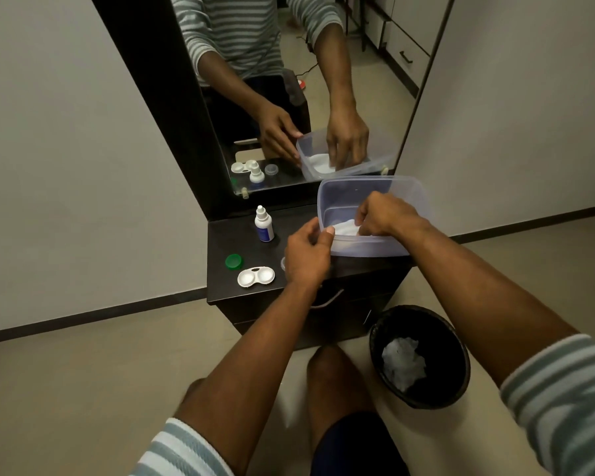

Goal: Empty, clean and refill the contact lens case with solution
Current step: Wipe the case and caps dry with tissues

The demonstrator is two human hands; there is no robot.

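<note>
The white contact lens case lies open on the dark cabinet top, both wells uncovered. Its green cap sits just behind it, and a clear cap peeks out beside my left hand. The white solution bottle stands upright further back. A clear plastic tub holds white tissue. My left hand grips the tub's near left rim with its thumb over the edge. My right hand reaches inside the tub and pinches the tissue.
A black waste bin with crumpled white tissue inside stands on the floor at the right of the cabinet. A mirror rises behind the cabinet top. My knees are below, close to the cabinet front.
</note>
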